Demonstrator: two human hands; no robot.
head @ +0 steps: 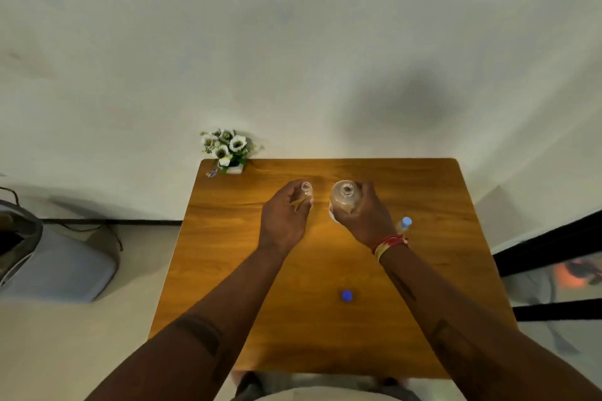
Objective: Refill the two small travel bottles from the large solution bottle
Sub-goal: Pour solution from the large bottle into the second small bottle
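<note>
My left hand (285, 221) grips a small clear travel bottle (306, 191) with an open mouth, upright over the far middle of the wooden table (228, 270). Just to its right, my right hand (366, 216) grips the large clear solution bottle (346, 195), also uncapped and upright. A second small bottle with a pale blue cap (404, 224) stands behind my right wrist, partly hidden. One loose blue cap (347, 296) lies on the table nearer to me.
A small pot of white flowers (226, 150) sits at the table's far left corner by the wall. A grey chair (58, 264) stands on the floor to the left. Dark furniture legs (547, 247) are on the right.
</note>
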